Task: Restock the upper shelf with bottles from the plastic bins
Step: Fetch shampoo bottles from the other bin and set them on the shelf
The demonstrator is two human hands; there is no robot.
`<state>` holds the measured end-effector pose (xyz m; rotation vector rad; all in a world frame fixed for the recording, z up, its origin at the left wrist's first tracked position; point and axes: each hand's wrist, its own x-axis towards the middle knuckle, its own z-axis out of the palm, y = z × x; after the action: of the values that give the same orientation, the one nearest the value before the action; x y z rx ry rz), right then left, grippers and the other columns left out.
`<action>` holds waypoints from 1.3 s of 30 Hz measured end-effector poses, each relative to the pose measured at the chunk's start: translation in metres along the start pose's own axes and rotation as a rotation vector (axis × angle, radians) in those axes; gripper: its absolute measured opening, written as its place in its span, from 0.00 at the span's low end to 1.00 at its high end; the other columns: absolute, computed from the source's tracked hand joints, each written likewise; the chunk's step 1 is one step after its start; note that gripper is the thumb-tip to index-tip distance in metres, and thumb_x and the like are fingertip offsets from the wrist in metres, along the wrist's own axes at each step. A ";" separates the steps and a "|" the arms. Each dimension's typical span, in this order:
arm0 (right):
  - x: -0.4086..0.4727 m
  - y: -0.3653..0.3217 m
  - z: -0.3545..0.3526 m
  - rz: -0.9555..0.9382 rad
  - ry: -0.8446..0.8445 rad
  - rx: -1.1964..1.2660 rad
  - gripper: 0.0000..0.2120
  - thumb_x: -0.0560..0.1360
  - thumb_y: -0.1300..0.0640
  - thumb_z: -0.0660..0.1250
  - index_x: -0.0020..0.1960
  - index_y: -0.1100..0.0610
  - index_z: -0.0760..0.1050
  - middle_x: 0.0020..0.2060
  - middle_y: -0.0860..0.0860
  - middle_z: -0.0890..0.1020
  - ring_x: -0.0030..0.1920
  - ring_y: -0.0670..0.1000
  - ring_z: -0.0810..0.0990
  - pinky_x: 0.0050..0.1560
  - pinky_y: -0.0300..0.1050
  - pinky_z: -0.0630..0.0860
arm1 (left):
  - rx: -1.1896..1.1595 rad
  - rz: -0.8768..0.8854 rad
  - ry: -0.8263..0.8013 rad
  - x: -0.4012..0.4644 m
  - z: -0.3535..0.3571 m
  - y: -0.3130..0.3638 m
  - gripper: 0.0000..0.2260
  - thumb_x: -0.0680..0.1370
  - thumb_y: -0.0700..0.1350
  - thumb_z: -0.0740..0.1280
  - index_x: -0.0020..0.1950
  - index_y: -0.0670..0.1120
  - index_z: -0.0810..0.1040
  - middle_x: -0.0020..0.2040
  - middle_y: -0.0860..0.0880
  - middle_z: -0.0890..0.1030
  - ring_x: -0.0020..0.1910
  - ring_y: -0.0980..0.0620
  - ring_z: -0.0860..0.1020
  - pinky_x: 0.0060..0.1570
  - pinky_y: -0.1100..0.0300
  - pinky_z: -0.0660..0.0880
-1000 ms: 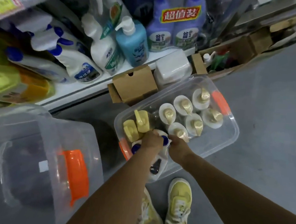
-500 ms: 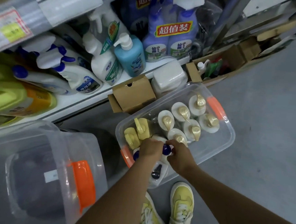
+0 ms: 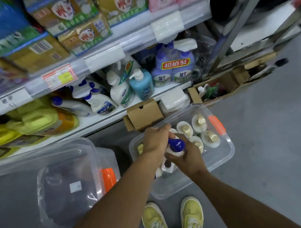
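A clear plastic bin (image 3: 223, 155) with orange latches sits on the floor and holds several white bottles with gold pump tops (image 3: 209, 138). Above the bin both hands hold a white spray bottle with a blue trigger head (image 3: 177, 145). My left hand (image 3: 155, 141) grips its left side and my right hand (image 3: 187, 158) curls round its right side and neck. Another white bottle (image 3: 167, 168) shows just below the hands; who holds it I cannot tell. The shelf (image 3: 108, 121) to the left carries more spray bottles (image 3: 99, 99).
A second clear bin (image 3: 69, 183) with an orange latch stands at the lower left. A cardboard box (image 3: 143, 113) leans between the shelf and the bin. An upper shelf holds boxed packs (image 3: 84, 34). My yellow shoes (image 3: 191, 219) stand on the grey floor.
Both hands have risen out of the bin with the blue-headed spray bottle. The camera has tilted up, so the upper shelf now shows.
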<state>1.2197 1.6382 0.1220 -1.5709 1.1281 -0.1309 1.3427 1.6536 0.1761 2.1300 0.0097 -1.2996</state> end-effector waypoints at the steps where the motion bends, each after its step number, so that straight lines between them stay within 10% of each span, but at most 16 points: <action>1: -0.001 -0.006 -0.005 -0.015 -0.006 0.001 0.22 0.67 0.52 0.78 0.56 0.43 0.73 0.45 0.41 0.82 0.47 0.47 0.81 0.45 0.34 0.76 | -0.016 0.015 -0.015 -0.004 -0.004 0.006 0.14 0.79 0.53 0.66 0.36 0.47 0.79 0.31 0.53 0.79 0.28 0.58 0.74 0.31 0.63 0.69; 5: -0.004 -0.029 -0.025 -0.017 -0.097 0.028 0.23 0.65 0.58 0.80 0.58 0.53 0.77 0.50 0.49 0.83 0.53 0.49 0.81 0.56 0.49 0.77 | -0.018 0.049 -0.058 -0.021 -0.016 0.033 0.16 0.79 0.51 0.67 0.33 0.46 0.80 0.21 0.54 0.76 0.22 0.58 0.72 0.29 0.63 0.70; 10: -0.013 -0.065 -0.057 0.038 -0.223 0.117 0.22 0.64 0.60 0.80 0.53 0.47 0.78 0.49 0.46 0.84 0.51 0.46 0.82 0.49 0.39 0.78 | -0.106 0.066 -0.118 -0.055 -0.034 0.068 0.21 0.78 0.48 0.68 0.25 0.47 0.81 0.25 0.49 0.78 0.25 0.55 0.72 0.27 0.63 0.70; 19: -0.040 -0.151 -0.113 0.118 -0.345 0.267 0.20 0.64 0.59 0.80 0.54 0.53 0.81 0.47 0.49 0.87 0.48 0.48 0.86 0.49 0.45 0.80 | -0.246 0.158 -0.207 -0.133 -0.064 0.136 0.15 0.82 0.47 0.64 0.40 0.43 0.83 0.33 0.47 0.81 0.32 0.54 0.74 0.33 0.63 0.71; 27: -0.087 -0.249 -0.165 0.076 -0.236 0.468 0.23 0.61 0.48 0.75 0.53 0.58 0.81 0.47 0.57 0.86 0.46 0.55 0.85 0.45 0.47 0.80 | -0.147 0.189 -0.566 -0.204 -0.116 0.121 0.21 0.75 0.55 0.69 0.67 0.51 0.77 0.59 0.47 0.84 0.56 0.48 0.82 0.59 0.50 0.77; 39: -0.142 -0.394 -0.213 -0.153 -0.196 0.377 0.19 0.70 0.44 0.72 0.50 0.60 0.82 0.44 0.56 0.87 0.43 0.55 0.86 0.39 0.43 0.81 | -0.250 0.329 -0.574 -0.316 -0.172 0.157 0.25 0.69 0.48 0.74 0.65 0.50 0.75 0.53 0.48 0.86 0.48 0.48 0.85 0.40 0.46 0.83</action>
<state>1.2404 1.5485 0.5830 -1.2984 0.7774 -0.2702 1.3686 1.7142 0.5629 1.4217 -0.3805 -1.5610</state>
